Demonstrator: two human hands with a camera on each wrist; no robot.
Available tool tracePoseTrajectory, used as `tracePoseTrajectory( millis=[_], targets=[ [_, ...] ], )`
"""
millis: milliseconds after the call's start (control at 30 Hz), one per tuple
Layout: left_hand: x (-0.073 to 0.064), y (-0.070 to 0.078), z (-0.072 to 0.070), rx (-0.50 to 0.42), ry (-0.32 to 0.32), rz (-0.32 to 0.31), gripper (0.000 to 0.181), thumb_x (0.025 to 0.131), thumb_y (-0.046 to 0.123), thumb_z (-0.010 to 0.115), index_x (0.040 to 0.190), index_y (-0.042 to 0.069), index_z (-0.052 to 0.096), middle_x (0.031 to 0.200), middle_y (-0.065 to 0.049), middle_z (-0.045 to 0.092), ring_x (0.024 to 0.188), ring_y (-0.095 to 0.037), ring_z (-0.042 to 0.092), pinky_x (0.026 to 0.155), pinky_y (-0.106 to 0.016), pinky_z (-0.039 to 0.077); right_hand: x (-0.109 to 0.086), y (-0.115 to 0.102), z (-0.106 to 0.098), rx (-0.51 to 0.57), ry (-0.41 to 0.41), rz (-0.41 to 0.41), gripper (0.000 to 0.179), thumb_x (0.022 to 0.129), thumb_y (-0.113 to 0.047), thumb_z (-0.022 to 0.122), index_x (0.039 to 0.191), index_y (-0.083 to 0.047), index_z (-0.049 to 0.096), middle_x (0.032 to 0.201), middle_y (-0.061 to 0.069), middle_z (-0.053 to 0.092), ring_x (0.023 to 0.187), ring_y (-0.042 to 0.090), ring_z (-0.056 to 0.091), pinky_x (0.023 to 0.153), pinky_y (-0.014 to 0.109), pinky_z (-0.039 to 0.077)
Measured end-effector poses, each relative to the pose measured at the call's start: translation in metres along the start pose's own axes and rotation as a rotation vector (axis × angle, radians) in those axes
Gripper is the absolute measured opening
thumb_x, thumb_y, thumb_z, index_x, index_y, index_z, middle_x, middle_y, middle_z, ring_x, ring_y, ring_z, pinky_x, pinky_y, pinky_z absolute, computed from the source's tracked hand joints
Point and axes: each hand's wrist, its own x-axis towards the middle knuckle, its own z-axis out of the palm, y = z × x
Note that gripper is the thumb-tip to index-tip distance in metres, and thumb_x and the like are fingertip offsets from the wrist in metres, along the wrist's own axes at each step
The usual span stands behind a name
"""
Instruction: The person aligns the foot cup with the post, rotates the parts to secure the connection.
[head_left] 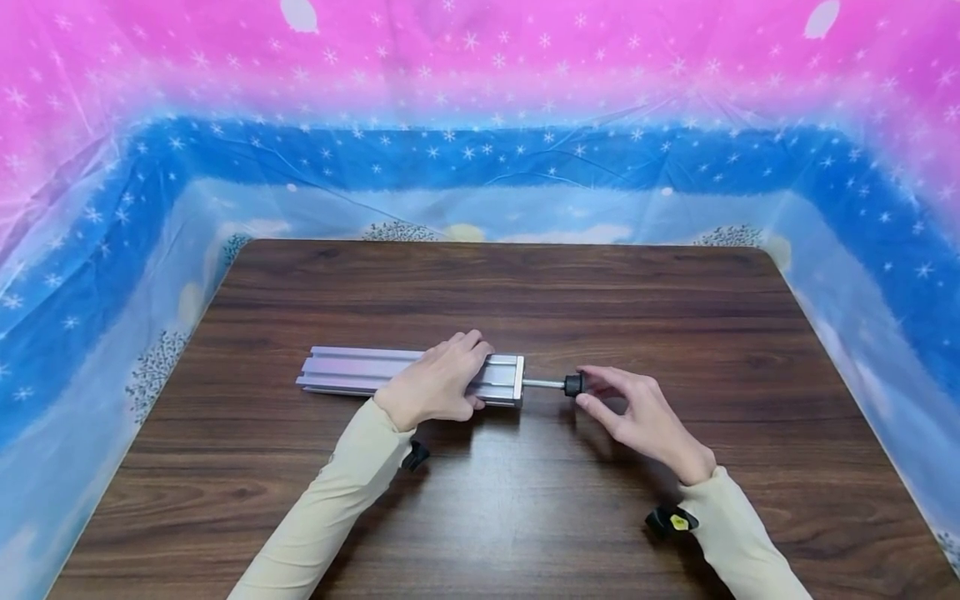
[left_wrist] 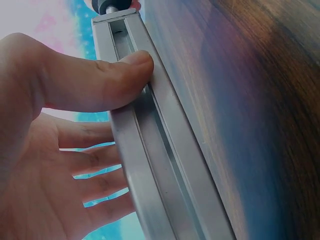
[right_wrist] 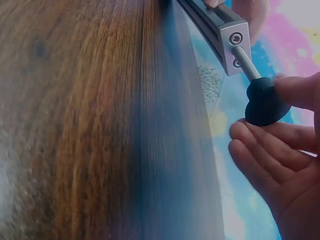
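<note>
A silver aluminium extrusion [head_left: 360, 368] with long grooves lies lengthwise on the table. My left hand [head_left: 438, 379] grips it near its right end, thumb [left_wrist: 132, 67] on the near grooved side and the other fingers over the top and far side. At that end sits a flat end plate [right_wrist: 243, 30] with screw heads. A threaded rod [head_left: 543, 383] sticks out of the plate and carries a black levelling foot [right_wrist: 266, 104]. My right hand [head_left: 637, 408] pinches the foot's rim between thumb and fingers, the lower fingers spread loosely beside it.
The dark wood-grain table [head_left: 480, 292] runs back to a pink and blue snowflake cloth [head_left: 480, 150] hung on its far side and both flanks. Black wrist mounts [head_left: 663, 522] stick out under both sleeves.
</note>
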Motion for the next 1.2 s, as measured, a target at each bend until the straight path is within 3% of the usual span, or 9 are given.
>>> tracePoseTrajectory(
  millis=[133,300,433,633,733,933,1200],
  targets=[
    [0.000,0.001,0.002,0.005,-0.019,-0.006,0.055,0.074,0.013,0.078,0.123,-0.002,0.060,0.110,-0.011,0.057,0.096,-0.027,0.056,0.087,-0.042,0.052,0.001,0.000,0.000,0.009,-0.047,0.079,0.032,0.099,-0.019,0.064,0.123,0.000,0.069,0.098,0.006,0.077,0.084,0.011,0.072,0.073,0.029,0.058],
    [0.000,0.002,0.005,0.019,-0.039,-0.004,0.053,0.075,0.014,0.077,0.123,-0.001,0.059,0.112,-0.012,0.057,0.100,-0.029,0.057,0.092,-0.044,0.051,0.000,0.002,0.001,0.004,-0.091,0.123,0.025,0.102,-0.023,0.058,0.113,-0.005,0.072,0.079,0.000,0.074,0.069,0.005,0.067,0.063,0.024,0.052],
    [0.000,0.001,0.008,0.022,-0.039,-0.003,0.051,0.075,0.014,0.077,0.121,-0.001,0.059,0.111,-0.012,0.057,0.100,-0.029,0.057,0.091,-0.044,0.052,-0.002,0.003,0.004,-0.007,-0.101,0.135,0.028,0.102,-0.025,0.058,0.116,-0.005,0.071,0.079,-0.002,0.073,0.068,0.002,0.064,0.063,0.023,0.051],
    [0.000,-0.001,0.009,0.020,-0.046,-0.007,0.047,0.075,0.014,0.077,0.116,0.002,0.059,0.107,-0.009,0.054,0.092,-0.024,0.053,0.083,-0.042,0.051,-0.005,0.004,0.006,-0.017,-0.033,-0.007,0.054,0.087,-0.019,0.080,0.134,-0.003,0.060,0.110,0.004,0.070,0.087,0.011,0.070,0.075,0.030,0.058],
    [0.000,-0.001,0.009,0.029,-0.052,-0.009,0.047,0.075,0.014,0.078,0.116,0.002,0.059,0.107,-0.009,0.054,0.092,-0.024,0.052,0.084,-0.042,0.052,-0.005,0.004,0.007,-0.004,-0.009,-0.074,0.061,0.081,-0.013,0.084,0.135,-0.002,0.058,0.121,0.008,0.067,0.093,0.017,0.071,0.079,0.034,0.059],
    [0.001,-0.001,0.009,0.038,-0.069,-0.004,0.044,0.074,0.014,0.076,0.113,0.003,0.058,0.107,-0.009,0.054,0.092,-0.025,0.053,0.086,-0.044,0.052,-0.004,0.004,0.012,0.000,0.024,-0.105,0.048,0.080,-0.007,0.084,0.123,-0.002,0.064,0.110,0.003,0.069,0.087,0.016,0.072,0.076,0.036,0.060],
    [0.000,0.000,0.008,0.027,-0.098,-0.033,0.052,0.078,0.015,0.077,0.124,0.000,0.057,0.117,-0.013,0.056,0.107,-0.031,0.058,0.098,-0.050,0.051,-0.003,0.002,0.012,-0.027,0.017,-0.079,0.044,0.085,-0.011,0.080,0.124,-0.001,0.065,0.107,0.005,0.073,0.086,0.016,0.073,0.076,0.036,0.060]
  ],
)
